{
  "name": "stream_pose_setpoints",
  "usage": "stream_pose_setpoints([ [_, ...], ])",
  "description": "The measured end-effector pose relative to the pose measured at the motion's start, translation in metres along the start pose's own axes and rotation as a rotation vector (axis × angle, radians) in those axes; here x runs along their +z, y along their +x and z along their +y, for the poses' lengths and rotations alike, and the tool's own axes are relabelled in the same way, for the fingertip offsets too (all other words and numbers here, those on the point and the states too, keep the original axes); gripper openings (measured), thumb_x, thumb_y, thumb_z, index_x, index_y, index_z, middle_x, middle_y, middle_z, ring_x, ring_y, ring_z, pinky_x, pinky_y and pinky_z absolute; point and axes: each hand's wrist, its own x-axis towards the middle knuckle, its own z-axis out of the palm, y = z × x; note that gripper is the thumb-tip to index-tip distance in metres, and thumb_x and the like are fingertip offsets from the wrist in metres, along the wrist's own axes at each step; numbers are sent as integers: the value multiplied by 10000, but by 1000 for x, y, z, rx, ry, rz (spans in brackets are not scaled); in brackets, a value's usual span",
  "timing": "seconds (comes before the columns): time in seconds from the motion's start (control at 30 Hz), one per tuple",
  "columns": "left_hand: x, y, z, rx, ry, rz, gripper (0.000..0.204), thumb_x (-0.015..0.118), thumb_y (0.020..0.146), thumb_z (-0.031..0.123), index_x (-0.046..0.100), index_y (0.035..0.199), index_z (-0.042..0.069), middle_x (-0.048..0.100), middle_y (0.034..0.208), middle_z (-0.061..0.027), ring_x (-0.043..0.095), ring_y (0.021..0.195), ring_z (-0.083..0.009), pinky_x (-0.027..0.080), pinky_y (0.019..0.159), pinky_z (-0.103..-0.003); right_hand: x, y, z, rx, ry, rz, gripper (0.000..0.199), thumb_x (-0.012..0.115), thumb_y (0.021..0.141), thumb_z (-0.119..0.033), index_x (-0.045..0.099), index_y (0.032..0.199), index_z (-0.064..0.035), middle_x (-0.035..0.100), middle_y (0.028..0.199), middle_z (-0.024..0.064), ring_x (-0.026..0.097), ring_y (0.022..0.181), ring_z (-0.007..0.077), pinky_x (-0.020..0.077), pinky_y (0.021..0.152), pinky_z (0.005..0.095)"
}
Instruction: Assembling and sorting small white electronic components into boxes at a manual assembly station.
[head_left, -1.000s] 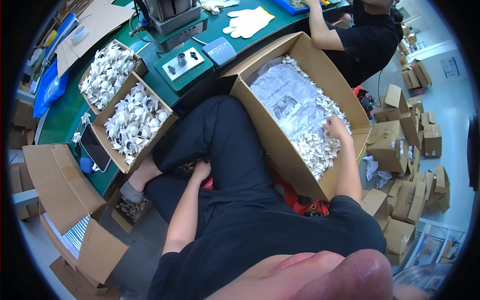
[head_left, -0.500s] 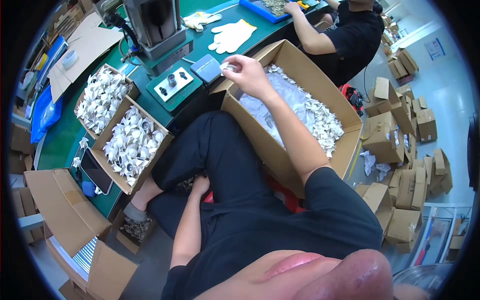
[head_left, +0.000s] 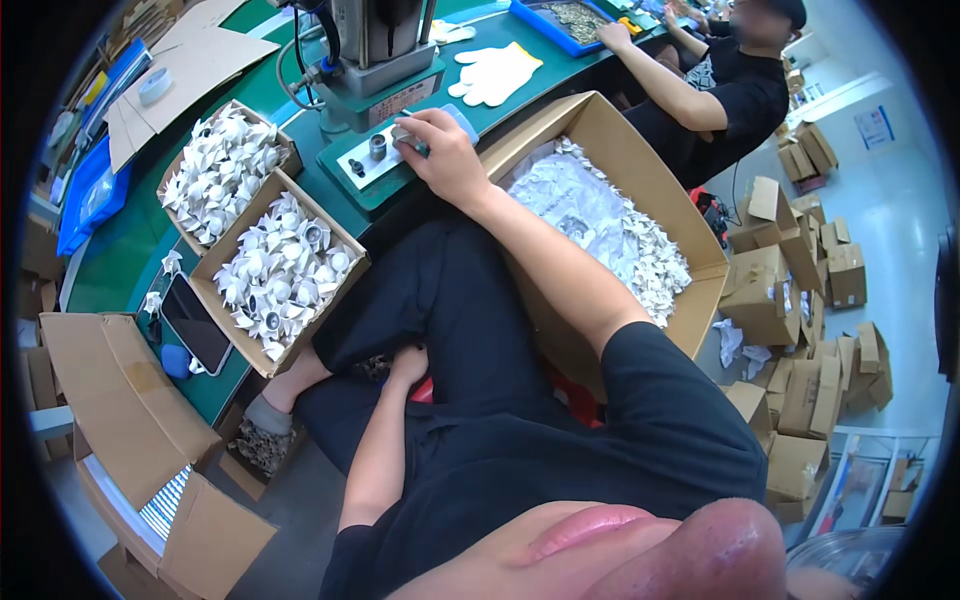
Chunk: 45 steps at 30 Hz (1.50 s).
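My right hand is closed in a pinch on a small white plastic part, mostly covered by my fingers. It is at the right end of a metal fixture plate, beside the plate's dark round post. This plate sits on a green base under a bench press. My left hand hangs low between my legs, its fingers hidden behind my thigh. Two cartons left of the press hold white finned impellers, a near heap and a far heap.
A large open carton on my right holds a plastic bag and white parts. White gloves lie behind the press's right side. A phone rests at the bench's left edge. A co-worker sits at the far right by a blue tray.
My right hand has moved left with the white part, from the large carton's corner to the fixture plate. The view has shifted slightly. My left hand stays low between my legs.
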Motion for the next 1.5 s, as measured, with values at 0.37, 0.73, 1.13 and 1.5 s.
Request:
stream_pose_setpoints([
  [0.37, 5, 19, -24, 20, 134, -88, 571, 469, 994, 453, 630, 1296, -4, 563, 1366, -303, 546, 1283, -440, 440, 1089, -451, 14, 12, -9, -94, -35, -1, 154, 766, 834, -65, 688, 960, -25, 627, 906, 119, 640, 739, 293, 525, 673, 370],
  [0.73, 6, 14, -12, 128, 284, -50, 514, 378, 1028, 419, 736, 1067, 53, 686, 1146, -257, 658, 1081, -442, 524, 931, -488, 18, 14, -20, -75, 8, 53, 175, 824, 795, -88, 681, 851, -3, 621, 789, 103, 594, 671, 278, 489, 602, 363],
  [1.13, -8, 5, 13, 64, 347, -203, 505, 325, 1062, 376, 692, 1207, 62, 665, 1207, -270, 623, 1160, -439, 483, 1023, -500, 14, 20, -19, -406, -137, -15, 357, 824, 725, -14, 756, 1073, -51, 655, 843, 74, 620, 762, 255, 535, 662, 352],
  [1.5, -13, 4, 23, -80, 143, -175, 619, 363, 1034, 510, 678, 1229, 15, 612, 1292, -290, 573, 1240, -450, 446, 1071, -475, 19, 15, -16, -519, -242, 27, 395, 797, 708, 14, 749, 1094, -52, 708, 1034, 78, 660, 862, 262, 577, 753, 344],
])
